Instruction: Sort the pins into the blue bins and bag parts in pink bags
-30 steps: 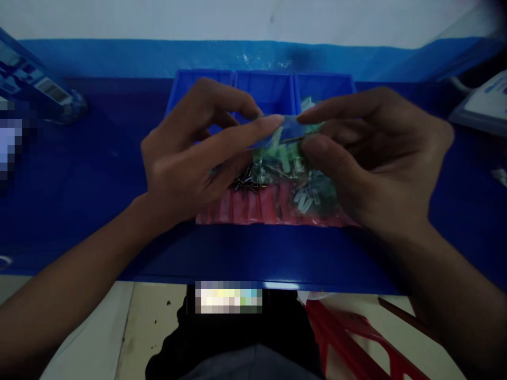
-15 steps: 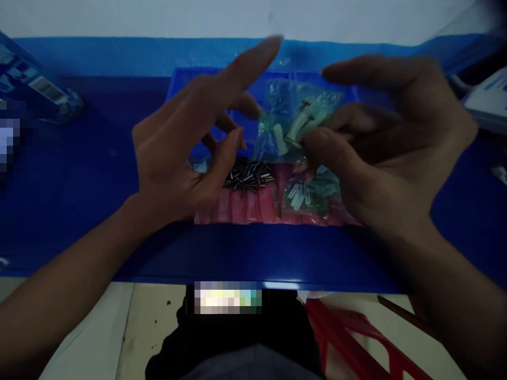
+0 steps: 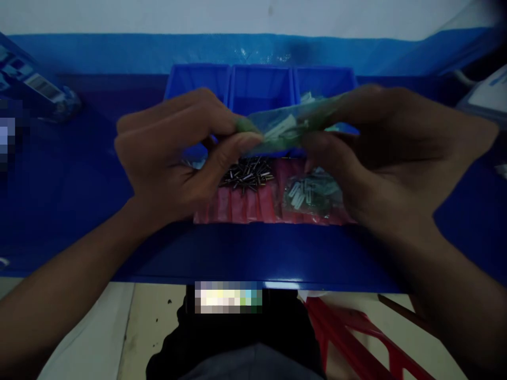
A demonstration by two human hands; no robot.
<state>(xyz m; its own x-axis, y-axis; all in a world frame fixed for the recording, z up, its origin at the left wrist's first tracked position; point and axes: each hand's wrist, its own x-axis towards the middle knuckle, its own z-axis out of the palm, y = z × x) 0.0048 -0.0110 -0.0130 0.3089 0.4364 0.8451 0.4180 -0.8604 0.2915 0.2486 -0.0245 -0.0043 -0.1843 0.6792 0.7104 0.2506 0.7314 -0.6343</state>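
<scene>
A small clear greenish plastic bag (image 3: 283, 129) is stretched between my two hands, with pale narrow pieces showing inside. My left hand (image 3: 178, 153) pinches its left end between thumb and fingers. On the other end, my right hand (image 3: 380, 153) grips with the thumb below and the fingers above. Below the hands lies a pile of dark metal screws or pins (image 3: 247, 174) on red plastic bags (image 3: 245, 206). Another clear bag with white pieces (image 3: 303, 194) rests to the right of that pile.
Three blue bins (image 3: 261, 79) stand in a row behind my hands; the right one holds some pale items. A blue printed package (image 3: 39, 79) is at the left. A white object (image 3: 489, 100) sits at the far right. Below the table edge is a red stool (image 3: 356, 332).
My left hand has closed its fingers onto the left end of the bag, which it was beside before. The bag is now drawn flatter between both hands.
</scene>
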